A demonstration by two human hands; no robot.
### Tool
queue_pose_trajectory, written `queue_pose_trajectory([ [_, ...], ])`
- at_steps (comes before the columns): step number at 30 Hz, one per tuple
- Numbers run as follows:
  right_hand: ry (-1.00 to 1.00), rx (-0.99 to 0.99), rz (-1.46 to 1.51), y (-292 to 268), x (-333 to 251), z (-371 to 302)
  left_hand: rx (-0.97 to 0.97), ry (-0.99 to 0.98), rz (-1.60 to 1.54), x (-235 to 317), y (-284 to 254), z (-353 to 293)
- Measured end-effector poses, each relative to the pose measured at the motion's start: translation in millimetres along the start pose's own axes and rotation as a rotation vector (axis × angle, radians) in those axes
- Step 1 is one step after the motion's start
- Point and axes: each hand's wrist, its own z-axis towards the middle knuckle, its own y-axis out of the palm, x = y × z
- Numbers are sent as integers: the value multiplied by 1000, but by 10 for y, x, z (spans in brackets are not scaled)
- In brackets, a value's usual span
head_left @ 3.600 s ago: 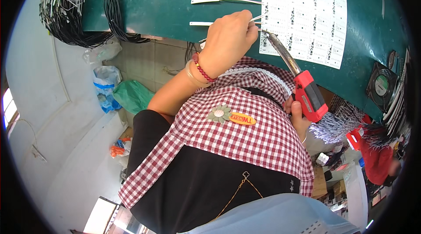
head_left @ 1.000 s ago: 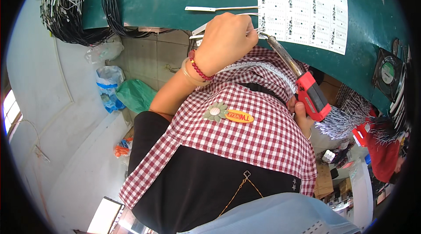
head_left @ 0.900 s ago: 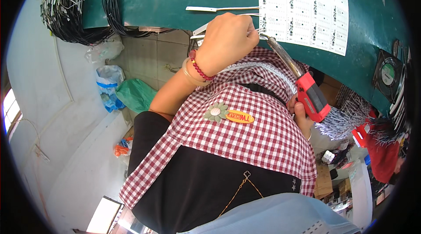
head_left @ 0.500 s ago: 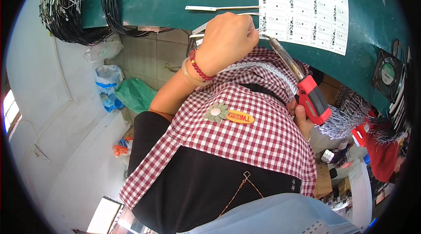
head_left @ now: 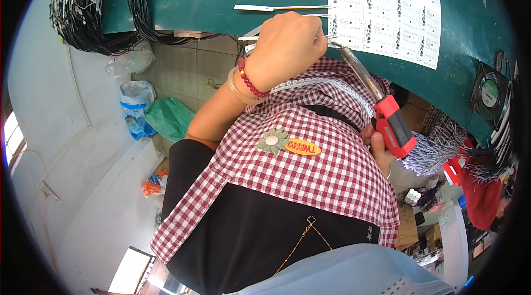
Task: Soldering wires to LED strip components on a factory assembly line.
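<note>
My left hand [head_left: 289, 46], with a red bead bracelet at its wrist, is closed in a pinch on a thin wire [head_left: 331, 36] at the table's near edge. Pale strips stick out to the left from behind that hand; its fingertips are partly hidden. In my right hand [head_left: 379, 148] is a soldering iron [head_left: 394, 126] with a red and black handle. The iron's tip meets the wire end beside my left fingers, at the lower left corner of a white circuit board panel [head_left: 381, 10]. Whether the tip touches the panel I cannot tell.
Several white strips [head_left: 253, 8] with paired wires run to the panel's left edge on the green table [head_left: 188, 1]. Bundles of black cable [head_left: 83, 7] hang at the far left. A solder spool [head_left: 489, 93] lies at right, above bundled grey wires [head_left: 426, 154].
My left hand has shifted very slightly up, and the strips behind it have moved a little. The iron stays nearly in place.
</note>
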Motion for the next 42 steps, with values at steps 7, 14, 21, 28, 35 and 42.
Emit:
queue_pose_trajectory([
  [7, 3, -22, 13, -10, 5, 6, 11, 8, 9, 6, 17, 5],
  [14, -42, -24, 54, -42, 59, -10, -4, -6, 25, 13, 4, -1],
  [21, -383, 152, 226, -10, -168, 205, 15, 11, 66, 0, -26, 6],
  [28, -427, 152, 200, -82, -208, 263, 68, 13, -130, 48, -232, -51],
  [35, -397, 144, 188, -95, -139, 241, 197, 227, -199, 215, -213, 35],
  [42, -243, 126, 245, -157, 122, 34, 242, 423, 188, 225, 192, 10],
])
